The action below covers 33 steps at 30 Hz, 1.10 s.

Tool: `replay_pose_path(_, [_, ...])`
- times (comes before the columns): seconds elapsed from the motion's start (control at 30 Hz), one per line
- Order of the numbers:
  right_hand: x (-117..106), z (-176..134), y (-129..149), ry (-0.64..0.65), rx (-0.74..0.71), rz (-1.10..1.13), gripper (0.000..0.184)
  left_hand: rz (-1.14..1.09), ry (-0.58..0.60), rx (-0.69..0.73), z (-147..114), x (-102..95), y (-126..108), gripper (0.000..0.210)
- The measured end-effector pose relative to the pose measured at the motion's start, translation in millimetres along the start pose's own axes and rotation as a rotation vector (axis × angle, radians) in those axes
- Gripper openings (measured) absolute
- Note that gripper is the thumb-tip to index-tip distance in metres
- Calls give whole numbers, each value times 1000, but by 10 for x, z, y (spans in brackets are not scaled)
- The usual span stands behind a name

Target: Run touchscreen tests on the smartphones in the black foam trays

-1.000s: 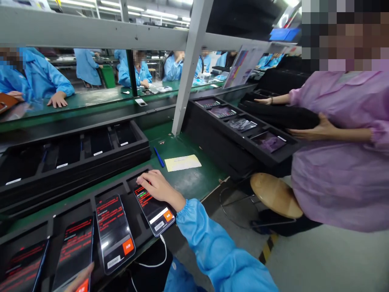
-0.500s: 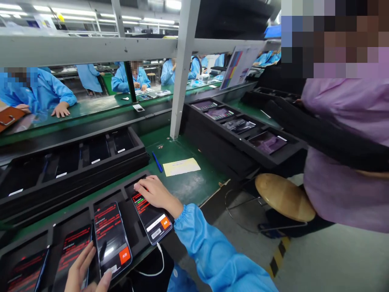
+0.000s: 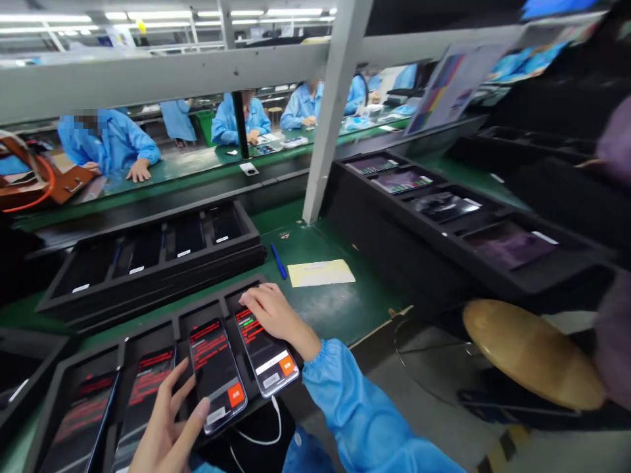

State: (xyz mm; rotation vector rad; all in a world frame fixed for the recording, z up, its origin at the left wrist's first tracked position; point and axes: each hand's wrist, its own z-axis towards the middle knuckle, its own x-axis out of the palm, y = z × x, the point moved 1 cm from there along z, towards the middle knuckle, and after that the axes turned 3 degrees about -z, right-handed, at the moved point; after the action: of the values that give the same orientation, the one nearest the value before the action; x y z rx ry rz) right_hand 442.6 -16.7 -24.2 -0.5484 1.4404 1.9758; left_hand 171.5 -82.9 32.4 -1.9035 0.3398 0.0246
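1. Resting the right hand (image 3: 276, 315) across the upper end of the rightmost phone (image 3: 270, 364), loosely bent, with the underside hidden; cannot tell whether clamped on the edge or only lying on top.
2. Holding the left hand (image 3: 165, 424) spread apart, astride the gap between the second phone (image 3: 145, 394) and the third phone (image 3: 214, 368), closest to the lower left edge of the third; cannot tell whether touching.
3. Having all four, with the leftmost phone (image 3: 81, 424) included, screen up in separate slots of the front tray (image 3: 150, 338).
4. Showing red lines of text on every screen, some green on the rightmost, and an orange square near the lower right corner of both the third and the rightmost.
5. Running a white cable (image 3: 280, 424) down from the lower end of the rightmost phone.
6. Lying on the green bench (image 3: 340, 315) beyond the tray, with a blue pen (image 3: 279, 261) just left of a yellow slip (image 3: 321, 273).
7. Standing behind the front tray, as a rear tray stack (image 3: 167, 282) with dark, white-labelled devices on top.
8. Rising to the right, past a grey post (image 3: 340, 112), as another tray stack (image 3: 374, 230), near a round wooden stool (image 3: 532, 351).
9. Sitting across the way in blue, as a co-worker (image 3: 111, 144) beside a brown bag (image 3: 73, 184).
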Motion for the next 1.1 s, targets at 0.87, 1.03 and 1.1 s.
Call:
replay_pose_path(0.87, [-32,30,56,-40,41,-34,38,1411,330,814,1552,214,-79,52])
replay_pose_path(1.03, [-34,28,50,-55,64,-21,40,1375,288,722,1480,242,-74,55])
replay_pose_path(1.1, [-30,30,46,-62,72,-16,40,1257,262,670,1416,183,-98,49])
